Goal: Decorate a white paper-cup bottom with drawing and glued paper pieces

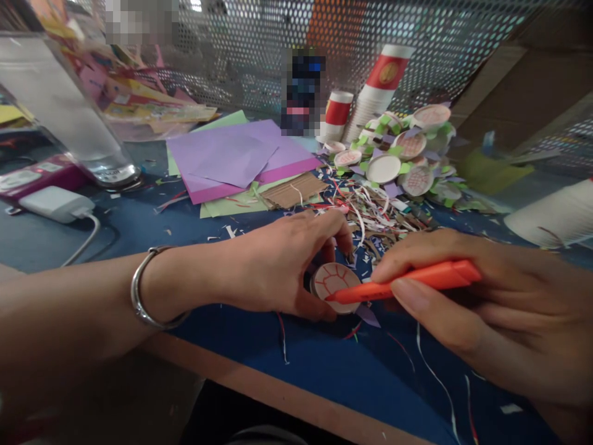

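A: What is being gripped here?

B: The left hand (278, 262) is holding one disc (332, 276) by its rim, thumb pressing the near side, fingers curling round the far side. The right hand (467, 309) is pinching one orange marker (435, 279), its tip resting on the disc.

A: How is the disc looking?

B: It is showing a pale, round face. Orange-red lines are curving across it and spreading to the rim, forming segments along the left and far edges. The marker is hiding some of the near part. One purple tab (369, 317) is poking out at the near right.

A: And what is surrounding the grip, by count?

B: Just beyond it, scraps (370, 207), too many to count, are covering the blue table (319, 374). Ahead and right, at least six more discs (383, 169) are sitting in a heap, green and purple tabs sticking out. Behind them, two cup stacks (382, 80) are standing; a third is leaning far right. Ahead and left, at least two purple sheets (208, 145) are lying near one cardboard piece (296, 188). Farther left, one tumbler (78, 105) is standing beside one charger (55, 204). One bracelet (136, 290) is circling the left wrist.
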`<state>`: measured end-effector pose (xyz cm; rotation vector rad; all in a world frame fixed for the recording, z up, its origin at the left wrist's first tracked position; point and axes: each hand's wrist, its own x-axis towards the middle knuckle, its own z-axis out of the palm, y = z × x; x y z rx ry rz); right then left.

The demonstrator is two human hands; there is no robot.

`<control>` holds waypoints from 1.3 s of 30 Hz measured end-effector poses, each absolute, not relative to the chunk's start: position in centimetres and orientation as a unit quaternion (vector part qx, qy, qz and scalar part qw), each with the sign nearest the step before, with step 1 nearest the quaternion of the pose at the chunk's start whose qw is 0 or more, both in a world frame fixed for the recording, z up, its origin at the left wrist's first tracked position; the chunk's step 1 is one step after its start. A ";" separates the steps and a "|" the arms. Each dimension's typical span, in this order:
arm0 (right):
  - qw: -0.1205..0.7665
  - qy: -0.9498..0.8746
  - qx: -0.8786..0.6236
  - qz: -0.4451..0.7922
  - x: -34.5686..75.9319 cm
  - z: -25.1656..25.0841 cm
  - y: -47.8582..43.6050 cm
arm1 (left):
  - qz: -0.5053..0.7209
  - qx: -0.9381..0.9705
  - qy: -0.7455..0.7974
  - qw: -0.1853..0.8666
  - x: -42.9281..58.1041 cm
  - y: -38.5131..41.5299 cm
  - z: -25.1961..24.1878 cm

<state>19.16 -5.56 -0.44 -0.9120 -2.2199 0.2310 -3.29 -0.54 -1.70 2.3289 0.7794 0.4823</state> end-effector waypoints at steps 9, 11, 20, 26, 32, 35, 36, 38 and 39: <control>0.375 -0.848 -0.362 0.095 19.4 -1.0 -5.2 | 0.183 0.890 0.289 0.302 -3.1 -0.6 -1.6; 0.373 -0.850 -0.362 0.085 19.4 -1.0 -5.1 | 0.181 0.890 0.293 0.299 -3.1 -0.6 -1.6; 0.360 -0.842 -0.399 0.042 19.1 -0.3 -5.4 | 0.179 0.890 0.290 0.302 -3.3 -0.7 -1.7; 0.369 -0.836 -0.400 0.067 19.1 -0.1 -5.5 | 0.176 0.894 0.285 0.296 -3.3 -0.7 -1.7; 0.360 -0.845 -0.388 0.082 19.0 0.1 -5.4 | 0.178 0.893 0.296 0.290 -3.1 -0.9 -1.5; 0.374 -0.837 -0.387 0.098 19.3 -0.3 -5.4 | 0.181 0.894 0.288 0.292 -3.1 -0.9 -1.5; 0.379 -0.834 -0.388 0.103 19.4 -0.5 -5.4 | 0.184 0.895 0.285 0.290 -3.1 -0.9 -1.5; 0.376 -0.831 -0.395 0.106 19.5 -0.6 -5.5 | 0.187 0.899 0.278 0.282 -3.1 -0.9 -1.7; 0.376 -0.831 -0.397 0.101 19.6 -0.7 -5.5 | 0.188 0.902 0.274 0.277 -3.2 -0.9 -1.7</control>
